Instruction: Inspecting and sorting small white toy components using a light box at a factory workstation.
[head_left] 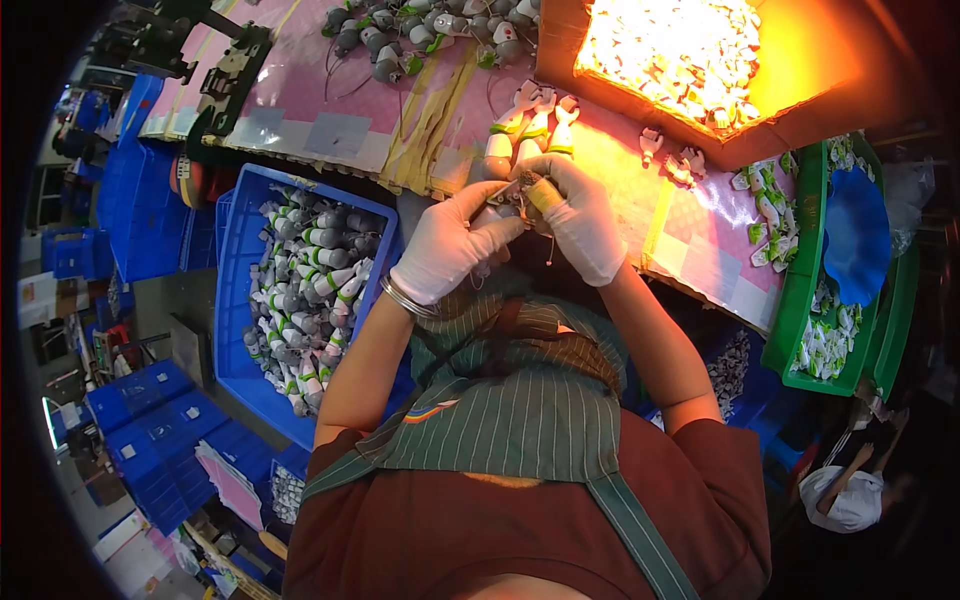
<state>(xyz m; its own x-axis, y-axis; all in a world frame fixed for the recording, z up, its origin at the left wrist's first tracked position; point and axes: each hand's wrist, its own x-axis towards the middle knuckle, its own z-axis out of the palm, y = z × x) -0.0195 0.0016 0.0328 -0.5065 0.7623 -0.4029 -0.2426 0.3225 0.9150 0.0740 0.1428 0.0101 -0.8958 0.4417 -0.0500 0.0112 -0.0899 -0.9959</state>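
Observation:
Both my hands wear pale gloves and meet just off the table's front edge. My left hand [440, 248] is closed, its thumb and forefinger pinching a small toy part [514, 198] that the fingers mostly hide. Closed over the same part from the other side is my right hand [583, 228], with yellow tape wrapped round a finger. A thin strand with a small tip hangs below the right fingers. Just beyond the hands, several pale toy figures [532, 138] with green bands lie side by side on the pink table [345, 95].
A brightly lit cardboard box [785, 120] of small parts stands at the back right, loose pieces [685, 165] before it. Grey-and-green toy parts fill a blue bin [222, 300] at left. On the right are a green tray [855, 365] and blue bowl [857, 235]; back left, a dark machine [235, 80].

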